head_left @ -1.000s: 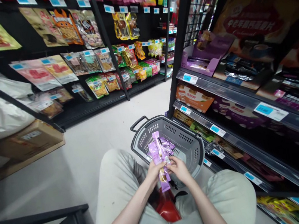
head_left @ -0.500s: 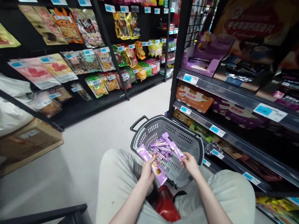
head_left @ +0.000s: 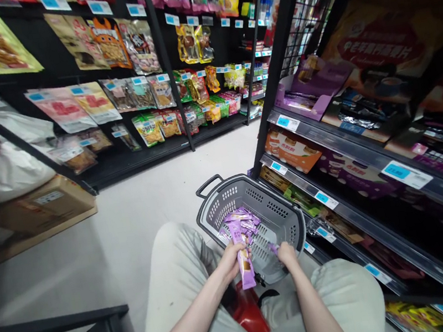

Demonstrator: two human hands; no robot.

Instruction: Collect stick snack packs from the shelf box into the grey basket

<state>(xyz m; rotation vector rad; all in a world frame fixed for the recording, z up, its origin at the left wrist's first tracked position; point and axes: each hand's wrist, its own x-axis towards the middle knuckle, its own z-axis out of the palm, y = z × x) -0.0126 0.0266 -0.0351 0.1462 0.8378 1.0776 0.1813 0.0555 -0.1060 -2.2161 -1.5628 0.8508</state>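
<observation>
The left hand [head_left: 230, 261] grips a long, glossy purple plastic sachet [head_left: 246, 275] over the near edge of a grey perforated plastic basket [head_left: 277, 208], in which shiny, narrow purple sachets [head_left: 247, 218] lie heaped; the right hand [head_left: 288, 255] closes around a mostly hidden purple packet [head_left: 274, 248]. A brown cardboard box [head_left: 43, 211] sits at left

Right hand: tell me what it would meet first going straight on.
The right hand would probably first meet the inside of the grey perforated plastic basket; whether wall or floor is unclear.

The orange carton [head_left: 292, 149] reads "香飘飘", the large bag [head_left: 381, 45] "中老年".
</observation>
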